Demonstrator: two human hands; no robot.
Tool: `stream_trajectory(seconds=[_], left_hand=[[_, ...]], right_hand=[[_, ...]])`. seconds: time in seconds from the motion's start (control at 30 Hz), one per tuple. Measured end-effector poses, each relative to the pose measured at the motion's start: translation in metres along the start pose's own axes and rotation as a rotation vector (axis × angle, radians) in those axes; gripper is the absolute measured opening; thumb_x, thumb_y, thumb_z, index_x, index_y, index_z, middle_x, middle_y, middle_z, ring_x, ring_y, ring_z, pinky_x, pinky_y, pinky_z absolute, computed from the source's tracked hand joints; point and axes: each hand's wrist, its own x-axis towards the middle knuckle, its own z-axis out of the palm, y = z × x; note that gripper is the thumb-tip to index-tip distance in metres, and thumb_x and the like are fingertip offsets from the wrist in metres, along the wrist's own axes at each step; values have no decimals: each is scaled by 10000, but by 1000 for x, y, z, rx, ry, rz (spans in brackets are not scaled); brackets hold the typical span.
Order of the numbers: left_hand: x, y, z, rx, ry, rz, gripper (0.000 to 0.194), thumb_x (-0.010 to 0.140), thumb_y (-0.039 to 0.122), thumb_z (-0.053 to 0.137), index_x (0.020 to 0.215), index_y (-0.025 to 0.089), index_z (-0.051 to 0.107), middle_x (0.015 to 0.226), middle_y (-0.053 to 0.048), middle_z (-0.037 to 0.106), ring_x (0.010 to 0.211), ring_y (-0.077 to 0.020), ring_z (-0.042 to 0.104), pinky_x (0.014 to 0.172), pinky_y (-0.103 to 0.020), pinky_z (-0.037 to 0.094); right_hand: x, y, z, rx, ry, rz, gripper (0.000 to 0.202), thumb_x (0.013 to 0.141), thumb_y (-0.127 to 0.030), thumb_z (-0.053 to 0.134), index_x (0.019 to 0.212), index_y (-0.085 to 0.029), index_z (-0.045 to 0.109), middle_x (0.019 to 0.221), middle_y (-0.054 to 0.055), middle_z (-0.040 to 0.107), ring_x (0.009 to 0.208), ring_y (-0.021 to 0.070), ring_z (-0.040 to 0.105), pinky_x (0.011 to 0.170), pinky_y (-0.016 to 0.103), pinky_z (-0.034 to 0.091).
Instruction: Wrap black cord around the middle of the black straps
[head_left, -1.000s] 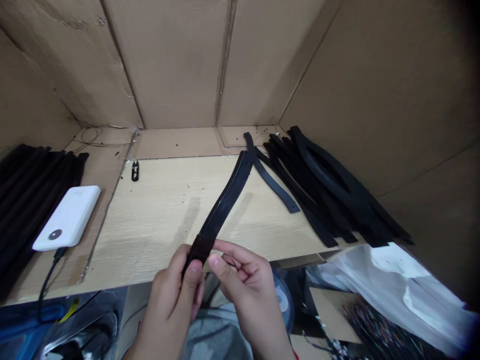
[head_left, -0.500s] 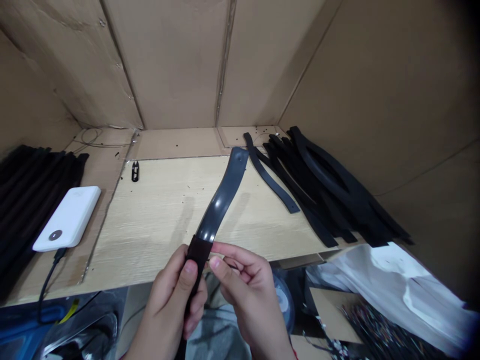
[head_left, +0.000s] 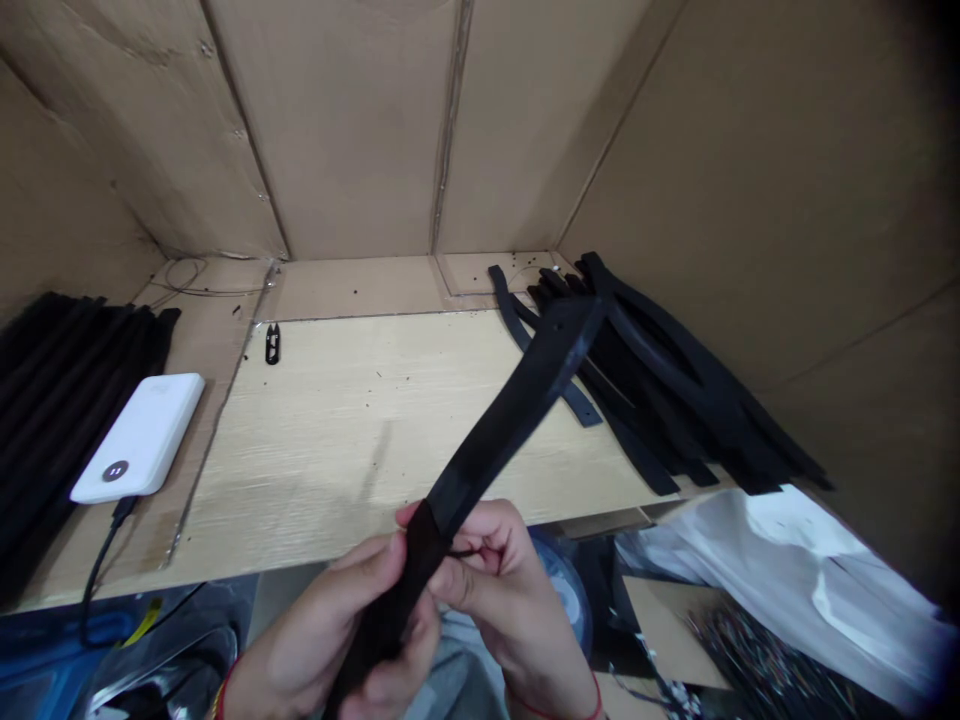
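A curved black strip (head_left: 517,400) slants up to the right, with a small hole near its far end. Its lower part sits inside a dark fabric sleeve (head_left: 424,550). My left hand (head_left: 360,600) is closed around the sleeved part, thumb on top. Beside the sleeve's edge, my right hand (head_left: 502,590) pinches a short dark cord or thread end (head_left: 461,553) between thumb and curled fingers. The lower end of the sleeve runs out of view at the bottom.
More black strips (head_left: 660,400) lie piled on the right. Dark fabric sleeves (head_left: 75,370) are stacked at left beside a white power bank (head_left: 142,435) with a cable. Small black thread snips (head_left: 272,344) lie on the wooden board (head_left: 315,430). Cardboard walls (head_left: 360,130) enclose the table.
The strip has turned and tilted, its far end swinging right over the pile. Both hands have shifted slightly lower, the left also to the right, still on the sleeve.
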Motion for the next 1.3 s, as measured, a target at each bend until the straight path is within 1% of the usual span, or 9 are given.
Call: stream_trajectory(seconds=[0.1, 0.2, 0.27, 0.5, 0.73, 0.9, 1.0, 1.13, 1.3], left_hand=[[8, -2, 7, 289, 266, 144, 548, 870, 698, 347, 933, 190, 543, 511, 17, 545, 362, -88, 428, 368, -184, 352], [11, -4, 19, 583, 550, 367, 470, 864, 642, 461, 998, 198, 537, 593, 27, 541, 485, -94, 463, 463, -191, 361], [10, -5, 24, 682, 611, 391, 382, 902, 572, 461, 957, 201, 532, 563, 46, 496, 475, -87, 434, 456, -190, 325], [4, -4, 23, 584, 554, 344, 343, 957, 515, 374, 966, 192, 489, 521, 65, 454, 406, -70, 361, 410, -193, 282], [1, -2, 20, 488, 542, 308, 373, 954, 514, 388, 1118, 184, 441, 536, 73, 438, 408, -72, 342, 392, -198, 265], [-1, 0, 19, 421, 509, 291, 404, 941, 528, 412, 1156, 186, 416, 564, 69, 452, 418, -67, 348, 378, -180, 281], [-2, 1, 20, 342, 514, 263, 434, 918, 551, 445, 1149, 185, 419, 550, 75, 446, 402, -58, 339, 364, -165, 261], [0, 2, 20, 270, 500, 210, 506, 866, 602, 500, 1144, 185, 428, 526, 93, 413, 378, -45, 306, 348, -150, 234], [6, 2, 18, 360, 470, 187, 480, 868, 555, 538, 1173, 203, 422, 510, 116, 362, 354, -37, 266, 340, -151, 232]], right_hand=[[0, -1, 5, -85, 91, -44, 172, 708, -273, 811, 849, -181, 777, 550, -12, 650, 430, 100, 599, 420, 176, 489], [-1, 0, 9, -125, 191, -64, 167, 719, -265, 800, 863, -186, 774, 491, -44, 595, 327, 88, 541, 330, 175, 465], [-3, 0, 12, -140, 224, -64, 158, 728, -283, 792, 847, -180, 772, 487, -42, 593, 324, 94, 549, 320, 176, 464], [-6, -10, 14, -156, 111, -15, 257, 844, -380, 668, 961, -170, 761, 471, -8, 620, 348, 128, 576, 406, 250, 519], [-7, -12, 9, -245, 246, -109, 88, 782, -255, 744, 843, -254, 807, 403, -63, 485, 372, 65, 394, 458, 223, 453], [-9, -9, 5, -254, 223, -93, 84, 807, -272, 723, 813, -256, 805, 615, 13, 697, 486, 98, 533, 524, 243, 479], [-9, -8, 4, -280, 283, -122, 76, 764, -260, 760, 822, -269, 808, 720, 29, 751, 564, 119, 601, 563, 243, 502], [-7, -5, 6, -296, 311, -148, 67, 730, -266, 782, 791, -265, 810, 649, 21, 737, 569, 130, 621, 552, 233, 513], [-4, -3, 6, -286, 334, -152, 79, 724, -276, 785, 793, -249, 812, 547, 4, 676, 521, 130, 587, 563, 262, 530]])
